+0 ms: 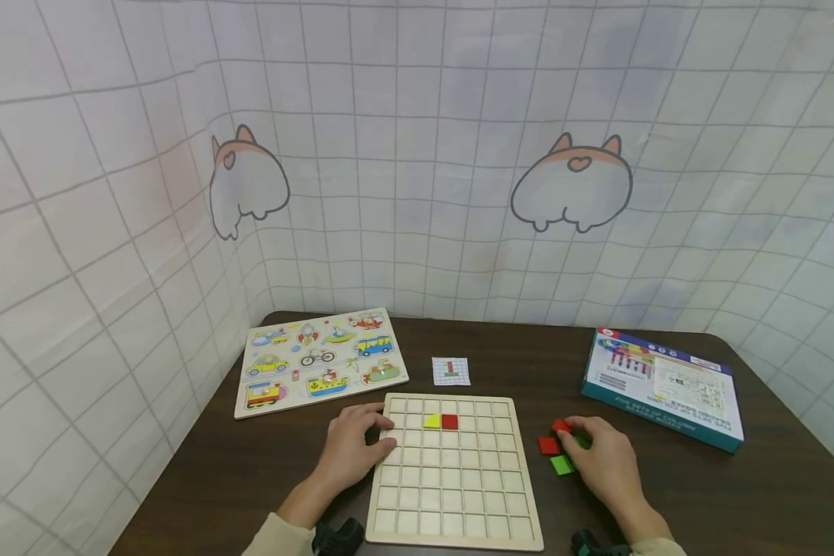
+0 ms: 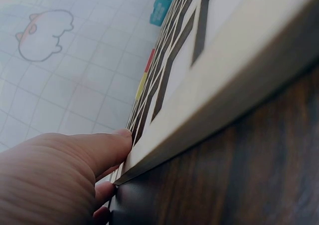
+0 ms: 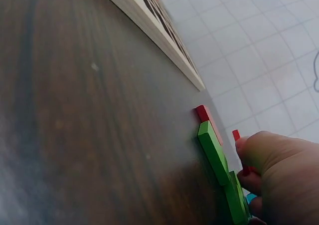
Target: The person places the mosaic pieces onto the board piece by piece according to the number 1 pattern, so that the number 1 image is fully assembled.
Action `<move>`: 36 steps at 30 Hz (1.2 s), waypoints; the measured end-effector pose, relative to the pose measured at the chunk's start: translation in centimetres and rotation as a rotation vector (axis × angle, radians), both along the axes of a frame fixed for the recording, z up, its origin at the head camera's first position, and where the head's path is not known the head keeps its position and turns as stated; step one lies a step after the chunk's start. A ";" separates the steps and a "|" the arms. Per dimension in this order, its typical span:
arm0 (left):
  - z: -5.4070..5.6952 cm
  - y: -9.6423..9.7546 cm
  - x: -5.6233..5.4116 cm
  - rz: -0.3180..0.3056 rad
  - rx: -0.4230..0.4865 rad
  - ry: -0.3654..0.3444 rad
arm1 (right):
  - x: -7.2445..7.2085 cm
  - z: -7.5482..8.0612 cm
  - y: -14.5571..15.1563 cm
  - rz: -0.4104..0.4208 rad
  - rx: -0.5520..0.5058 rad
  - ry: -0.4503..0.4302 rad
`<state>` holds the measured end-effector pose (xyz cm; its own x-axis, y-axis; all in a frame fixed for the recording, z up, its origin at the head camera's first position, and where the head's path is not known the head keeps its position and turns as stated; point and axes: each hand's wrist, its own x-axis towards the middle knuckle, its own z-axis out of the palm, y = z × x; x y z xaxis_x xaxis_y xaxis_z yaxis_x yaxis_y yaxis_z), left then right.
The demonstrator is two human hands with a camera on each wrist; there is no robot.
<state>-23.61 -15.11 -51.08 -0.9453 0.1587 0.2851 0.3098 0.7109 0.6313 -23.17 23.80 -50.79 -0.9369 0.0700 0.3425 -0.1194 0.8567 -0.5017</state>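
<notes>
A wooden grid board (image 1: 455, 471) lies on the table with a yellow piece (image 1: 432, 421) and a red square tile (image 1: 449, 422) side by side in its second row. My left hand (image 1: 350, 440) holds the board's left edge near the far corner; in the left wrist view the thumb (image 2: 112, 147) lies on the rim and the other fingers are partly hidden below. To the right of the board, my right hand (image 1: 601, 455) pinches a red tile (image 3: 236, 134), mostly hidden by the thumb. Near its fingertips lie another red tile (image 1: 548, 445) and green tiles (image 1: 562, 465), partly overlapping.
A small pattern card (image 1: 451, 371) with a printed grid lies behind the board. At the back left is a vehicle picture puzzle (image 1: 323, 359); a flat teal-and-white box (image 1: 667, 386) sits at the back right. A white grid-patterned curtain (image 1: 417, 193) hangs behind the table.
</notes>
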 end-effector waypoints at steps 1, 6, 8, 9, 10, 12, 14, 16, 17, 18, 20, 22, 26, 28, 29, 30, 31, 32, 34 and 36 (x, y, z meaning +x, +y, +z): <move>0.0 0.0 0.0 0.000 0.000 -0.001 | 0.0 0.0 0.0 0.003 -0.004 0.013; 0.0 0.0 0.0 0.002 0.001 -0.002 | 0.0 0.2 -0.3 0.013 -0.011 0.079; 0.0 -0.1 0.0 0.003 0.002 -0.001 | 0.1 0.3 -0.6 0.026 -0.026 0.113; 0.0 -0.1 0.0 0.002 0.003 0.001 | 0.1 0.4 -0.8 0.031 -0.035 0.129; -0.1 -0.1 0.0 0.002 0.004 -0.001 | 0.2 0.4 -1.0 0.037 -0.044 0.147; -0.1 -0.1 0.0 -0.001 0.002 -0.005 | 0.3 0.5 -1.4 0.047 -0.059 0.177; -0.2 -0.1 0.0 -0.003 -0.001 -0.009 | 0.5 0.5 -1.8 0.055 -0.070 0.194; -0.3 -0.1 -0.1 -0.004 -0.005 -0.013 | 0.7 0.5 -2.3 0.073 -0.070 0.201; -0.3 -0.1 -0.1 -0.004 -0.006 -0.012 | 0.8 0.4 -2.6 0.084 -0.073 0.196; -0.3 -0.1 -0.1 -0.004 -0.004 -0.010 | 0.8 0.4 -2.8 0.097 -0.077 0.189; -0.2 -0.1 -0.1 -0.003 0.001 -0.006 | 1.0 0.4 -3.4 0.123 -0.083 0.167; -0.2 -0.1 -0.1 -0.006 0.005 -0.004 | 1.1 0.4 -3.9 0.142 -0.084 0.137; -0.2 -0.1 -0.1 -0.010 0.003 -0.007 | 1.2 0.4 -4.8 0.172 -0.093 0.080; -0.1 -0.1 -0.1 -0.012 0.000 -0.005 | 1.4 0.4 -5.4 0.184 -0.101 0.064; -0.1 -0.1 -0.2 -0.012 -0.001 -0.004 | 1.4 0.3 -5.6 0.191 -0.104 0.056; -0.1 -0.1 -0.2 -0.011 -0.003 -0.003 | 1.5 0.3 -6.0 0.202 -0.110 0.050; -0.1 -0.1 -0.2 -0.010 -0.005 -0.001 | 1.6 0.3 -6.3 0.211 -0.115 0.041; -0.1 -0.1 -0.2 -0.008 -0.007 0.001 | 1.7 0.3 -6.6 0.219 -0.119 0.033; -0.1 -0.1 -0.2 -0.004 -0.013 0.002 | 1.9 0.3 -7.3 0.235 -0.128 0.013; -0.1 0.0 -0.2 0.000 -0.020 0.002 | 2.0 0.3 -8.0 0.245 -0.143 -0.009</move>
